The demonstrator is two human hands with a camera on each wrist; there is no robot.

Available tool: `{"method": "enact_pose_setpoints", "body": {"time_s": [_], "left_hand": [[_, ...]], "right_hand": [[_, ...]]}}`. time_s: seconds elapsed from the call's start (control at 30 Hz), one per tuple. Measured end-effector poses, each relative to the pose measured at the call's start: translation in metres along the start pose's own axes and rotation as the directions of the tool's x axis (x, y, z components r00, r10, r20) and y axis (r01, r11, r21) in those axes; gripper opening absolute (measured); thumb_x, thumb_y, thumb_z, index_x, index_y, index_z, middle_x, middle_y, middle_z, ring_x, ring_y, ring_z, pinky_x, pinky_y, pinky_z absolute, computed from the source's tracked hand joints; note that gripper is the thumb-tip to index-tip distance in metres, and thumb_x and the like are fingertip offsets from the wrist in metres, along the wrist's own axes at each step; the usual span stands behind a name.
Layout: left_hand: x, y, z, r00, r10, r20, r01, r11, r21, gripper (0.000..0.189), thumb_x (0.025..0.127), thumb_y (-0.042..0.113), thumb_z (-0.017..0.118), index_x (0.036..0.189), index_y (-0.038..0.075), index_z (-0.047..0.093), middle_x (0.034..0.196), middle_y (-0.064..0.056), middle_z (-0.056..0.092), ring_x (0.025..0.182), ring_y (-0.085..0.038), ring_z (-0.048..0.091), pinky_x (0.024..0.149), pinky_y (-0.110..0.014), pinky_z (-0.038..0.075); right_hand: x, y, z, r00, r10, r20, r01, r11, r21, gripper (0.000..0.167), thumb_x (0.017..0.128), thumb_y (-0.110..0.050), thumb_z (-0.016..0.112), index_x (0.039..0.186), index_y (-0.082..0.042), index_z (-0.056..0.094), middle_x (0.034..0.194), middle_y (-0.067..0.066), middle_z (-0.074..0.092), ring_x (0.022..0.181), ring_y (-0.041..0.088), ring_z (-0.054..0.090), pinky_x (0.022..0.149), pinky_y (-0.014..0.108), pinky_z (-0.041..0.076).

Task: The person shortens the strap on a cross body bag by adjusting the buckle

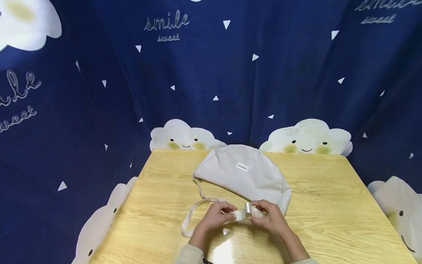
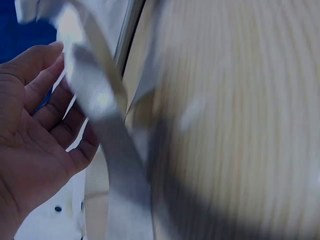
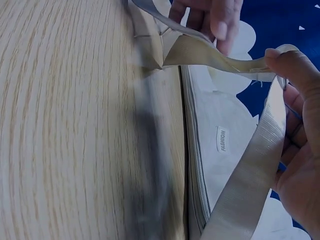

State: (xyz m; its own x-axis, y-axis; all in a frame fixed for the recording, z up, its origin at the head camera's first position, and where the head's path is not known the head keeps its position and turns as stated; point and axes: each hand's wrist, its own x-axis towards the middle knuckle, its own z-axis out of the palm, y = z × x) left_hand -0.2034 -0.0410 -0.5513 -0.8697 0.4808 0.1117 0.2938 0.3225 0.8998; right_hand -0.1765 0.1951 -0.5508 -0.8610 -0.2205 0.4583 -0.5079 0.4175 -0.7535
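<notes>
A pale bag strap (image 1: pixel 239 215) stretches between my two hands in front of a white half-moon bag (image 1: pixel 260 178). My left hand (image 1: pixel 217 215) holds the strap with thumb and fingertips. In the left wrist view, the left hand (image 2: pixel 45 115) has its fingers bent behind the strap (image 2: pixel 127 170), thumb tip at its edge. With thumb and fingers, my right hand (image 1: pixel 268 216) pinches the strap beside a shiny upright fold. The right wrist view shows the right hand (image 3: pixel 300 120) gripping where the strap (image 3: pixel 250 165) doubles over, a thin metal piece partly visible there.
A wooden table (image 1: pixel 329 201) lies under the bag, whose zip (image 3: pixel 197 165) faces me. More strap (image 1: pixel 186 222) loops on the wood left of my hands. A dark blue curtain (image 1: pixel 197 73) with cloud prints hangs behind and along both sides of the table.
</notes>
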Motion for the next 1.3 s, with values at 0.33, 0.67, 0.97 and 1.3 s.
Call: {"method": "enact_pose_setpoints", "body": {"time_s": [0.33, 0.67, 0.97, 1.3], "left_hand": [[0.007, -0.003, 0.018, 0.996, -0.057, -0.073, 0.053, 0.997, -0.053, 0.011, 0.082, 0.016, 0.070, 0.091, 0.008, 0.070, 0.073, 0.004, 0.054, 0.069, -0.010, 0.049, 0.057, -0.024, 0.043], [-0.001, -0.007, -0.004, 0.996, -0.038, -0.081, 0.038, 0.999, -0.004, 0.007, 0.082, 0.017, 0.071, 0.082, 0.011, 0.068, 0.071, 0.005, 0.056, 0.069, -0.010, 0.051, 0.060, -0.024, 0.043], [-0.005, 0.014, -0.019, 0.994, 0.005, -0.105, -0.006, 1.000, -0.014, 0.005, 0.083, 0.006, 0.068, 0.082, 0.002, 0.067, 0.075, -0.006, 0.061, 0.071, -0.017, 0.054, 0.060, -0.024, 0.045], [-0.007, 0.006, -0.021, 0.998, 0.003, -0.056, -0.007, 0.997, -0.077, 0.003, 0.082, 0.002, 0.068, 0.082, -0.001, 0.068, 0.089, -0.012, 0.066, 0.075, -0.011, 0.056, 0.064, -0.023, 0.046]], "right_hand": [[0.002, 0.001, -0.003, 0.999, -0.040, -0.007, 0.040, 0.998, -0.046, 0.041, 0.060, -0.008, 0.086, 0.096, -0.011, 0.068, 0.085, -0.009, 0.064, 0.069, 0.007, 0.054, 0.059, 0.025, 0.047], [-0.003, -0.002, -0.004, 0.998, 0.066, -0.015, -0.066, 0.997, 0.045, 0.039, 0.060, -0.001, 0.085, 0.095, -0.005, 0.068, 0.083, 0.000, 0.065, 0.070, 0.011, 0.058, 0.056, 0.026, 0.049], [0.003, -0.030, -0.012, 0.996, 0.088, -0.013, -0.087, 0.995, 0.044, 0.038, 0.061, 0.007, 0.081, 0.095, 0.004, 0.066, 0.080, 0.009, 0.064, 0.067, 0.019, 0.057, 0.055, 0.029, 0.048], [-0.009, 0.009, -0.003, 1.000, 0.026, 0.017, -0.026, 0.999, -0.040, 0.044, 0.058, -0.001, 0.086, 0.097, -0.009, 0.067, 0.085, -0.004, 0.064, 0.072, 0.008, 0.054, 0.061, 0.023, 0.048]]}}
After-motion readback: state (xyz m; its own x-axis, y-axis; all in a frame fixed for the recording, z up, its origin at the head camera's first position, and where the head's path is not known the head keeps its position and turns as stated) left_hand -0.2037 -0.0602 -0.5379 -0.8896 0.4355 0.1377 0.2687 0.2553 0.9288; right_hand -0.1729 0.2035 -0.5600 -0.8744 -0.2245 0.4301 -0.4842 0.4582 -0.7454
